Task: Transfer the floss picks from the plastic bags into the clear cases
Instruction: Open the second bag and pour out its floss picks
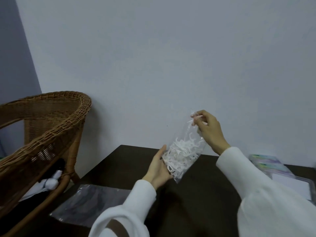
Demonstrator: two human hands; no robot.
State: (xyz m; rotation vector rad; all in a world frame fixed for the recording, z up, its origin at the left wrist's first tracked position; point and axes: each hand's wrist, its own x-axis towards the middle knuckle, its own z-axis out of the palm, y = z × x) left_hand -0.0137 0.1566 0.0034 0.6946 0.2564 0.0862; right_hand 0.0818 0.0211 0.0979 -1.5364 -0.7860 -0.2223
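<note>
- The left hand [158,168], palm up with fingers relaxed, supports the lower end of a clear plastic bag [183,151] of white floss picks [181,153].
- The right hand [207,130] pinches the bag's top.
- The bag is held tilted above the dark table [130,166], right of a wicker chair [51,127].

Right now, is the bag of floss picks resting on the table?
No, the bag of floss picks is held above the table, the left hand cradling its bottom and the right hand pinching its top.
</note>
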